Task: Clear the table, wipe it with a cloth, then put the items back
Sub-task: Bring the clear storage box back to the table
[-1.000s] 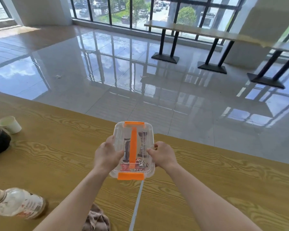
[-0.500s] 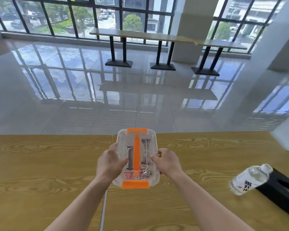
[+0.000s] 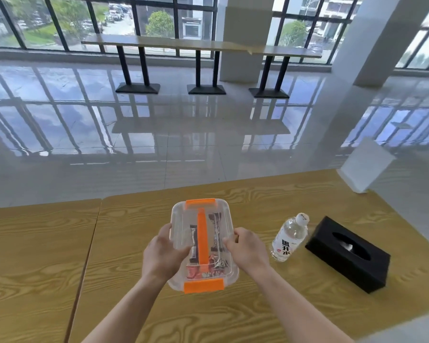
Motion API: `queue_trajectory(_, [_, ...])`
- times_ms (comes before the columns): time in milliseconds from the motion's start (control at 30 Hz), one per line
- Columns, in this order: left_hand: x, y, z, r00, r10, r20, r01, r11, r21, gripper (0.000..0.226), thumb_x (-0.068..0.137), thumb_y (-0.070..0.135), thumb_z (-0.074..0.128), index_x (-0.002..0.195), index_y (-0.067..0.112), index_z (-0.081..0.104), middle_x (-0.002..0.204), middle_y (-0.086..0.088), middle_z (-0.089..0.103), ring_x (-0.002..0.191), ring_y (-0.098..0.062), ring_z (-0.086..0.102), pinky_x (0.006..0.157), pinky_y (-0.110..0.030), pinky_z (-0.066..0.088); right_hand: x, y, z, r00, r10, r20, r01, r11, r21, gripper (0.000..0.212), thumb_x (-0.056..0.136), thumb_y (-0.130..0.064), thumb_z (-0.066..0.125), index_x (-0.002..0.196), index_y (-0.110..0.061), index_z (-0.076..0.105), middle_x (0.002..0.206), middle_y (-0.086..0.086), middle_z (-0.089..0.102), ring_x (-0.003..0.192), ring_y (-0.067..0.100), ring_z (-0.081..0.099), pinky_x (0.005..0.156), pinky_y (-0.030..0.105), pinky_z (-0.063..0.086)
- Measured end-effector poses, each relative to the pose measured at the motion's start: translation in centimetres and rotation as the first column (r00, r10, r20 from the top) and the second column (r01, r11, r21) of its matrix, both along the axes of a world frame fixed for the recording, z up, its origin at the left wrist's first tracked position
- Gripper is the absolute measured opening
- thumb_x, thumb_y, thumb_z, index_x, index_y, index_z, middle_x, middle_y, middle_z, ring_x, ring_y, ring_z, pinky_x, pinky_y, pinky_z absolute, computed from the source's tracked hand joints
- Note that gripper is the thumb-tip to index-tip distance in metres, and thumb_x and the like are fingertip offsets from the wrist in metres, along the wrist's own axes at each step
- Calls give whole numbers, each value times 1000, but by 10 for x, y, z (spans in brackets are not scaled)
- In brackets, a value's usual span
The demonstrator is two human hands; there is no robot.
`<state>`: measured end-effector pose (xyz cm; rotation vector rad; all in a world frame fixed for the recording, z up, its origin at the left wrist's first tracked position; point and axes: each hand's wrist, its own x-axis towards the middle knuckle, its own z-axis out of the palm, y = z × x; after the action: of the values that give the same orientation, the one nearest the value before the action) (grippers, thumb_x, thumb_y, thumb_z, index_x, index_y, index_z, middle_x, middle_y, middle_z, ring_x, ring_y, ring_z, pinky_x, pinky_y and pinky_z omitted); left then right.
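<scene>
Two bare hands were clasped on a clear plastic box with orange latches and an orange handle, one hand at each long side. The left hand was curled round the left wall with its thumb laid over the lid, and the right hand was wrapped round the right wall in the same way. The box was held level over the middle of the wooden table, though whether it rested on the surface could not be told. Wrapped snack bars were seen through the lid. To the right of the box, a water bottle with a white cap was placed just beside a black tissue box, and both were set apart from the right hand.
</scene>
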<state>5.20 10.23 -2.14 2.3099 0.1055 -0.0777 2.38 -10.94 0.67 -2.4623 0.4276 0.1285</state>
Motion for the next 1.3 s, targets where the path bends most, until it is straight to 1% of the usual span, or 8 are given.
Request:
queue_trajectory(200, [-18, -46, -10, 1000, 4, -31, -4, 1000, -11, 68, 73, 42, 80, 132, 30, 48, 78, 22, 57, 76, -11, 60, 60, -28, 40, -17, -41, -15, 999, 11, 32, -11, 1000, -14, 29, 98, -35, 56, 76, -18, 48, 73, -4, 55, 58, 9, 44, 50, 25, 29])
queue_trajectory(333, [-24, -72, -13, 996, 37, -80, -41, 998, -37, 66, 74, 41, 81, 130, 26, 48, 79, 19, 58, 70, 3, 54, 54, -20, 36, -21, -60, -21, 1000, -12, 23, 12, 1000, 17, 23, 99, -29, 54, 80, -17, 48, 79, -1, 57, 62, 12, 45, 51, 24, 31])
queue_trajectory(700, [-35, -92, -29, 989, -45, -140, 35, 997, -70, 65, 68, 35, 81, 122, 30, 46, 89, 13, 66, 80, -1, 61, 60, -22, 43, -30, -79, -41, 999, -47, 13, 46, 997, 54, 31, 98, -15, 50, 71, -23, 38, 74, -4, 46, 62, 9, 40, 54, 24, 32])
queue_trajectory(800, [-31, -89, -29, 981, -83, -173, 72, 995, -70, 76, 71, 42, 78, 135, 32, 39, 101, 13, 67, 91, -7, 64, 68, -27, 49, -36, -85, -44, 995, -64, 75, 55, 991, 120, 9, 98, -21, 54, 97, -17, 61, 84, -4, 61, 74, 14, 58, 62, 27, 45])
queue_trajectory(967, [15, -80, -20, 985, -32, -168, 32, 999, -1, 90, 86, 40, 69, 158, 27, 17, 156, -10, 33, 139, -30, 40, 107, -49, 39, -65, -93, -49, 990, -136, 32, 129, 979, 160, 49, 95, -44, 60, 138, -20, 54, 96, -17, 62, 84, 1, 61, 70, 23, 51])
queue_trajectory(1067, [47, -86, -14, 981, -173, -91, 179, 982, 53, 76, 90, 30, 64, 156, 26, 26, 157, -4, 31, 141, -25, 37, 110, -45, 36, -84, -91, -54, 985, -174, 11, 171, 977, 124, 43, 96, -47, 58, 131, -22, 59, 88, -19, 61, 79, 0, 59, 65, 20, 47])
queue_trajectory(1167, [63, -95, -15, 943, -309, -119, 324, 936, 136, 64, 93, 30, 62, 152, 20, 38, 154, -4, 40, 138, -24, 41, 110, -42, 36, -92, -84, -52, 978, -207, 8, 203, 967, 152, 24, 98, -46, 55, 105, -26, 67, 78, -12, 66, 72, 5, 63, 67, 31, 55])
queue_trajectory(1300, [62, -106, -17, 919, -376, -118, 393, 901, 185, 59, 94, 32, 60, 148, 17, 45, 149, -1, 46, 131, -23, 48, 105, -38, 41, -94, -81, -52, 966, -258, 24, 250, 952, 179, 18, 100, -39, 53, 92, -28, 66, 67, -6, 67, 57, 3, 61, 49, 20, 45])
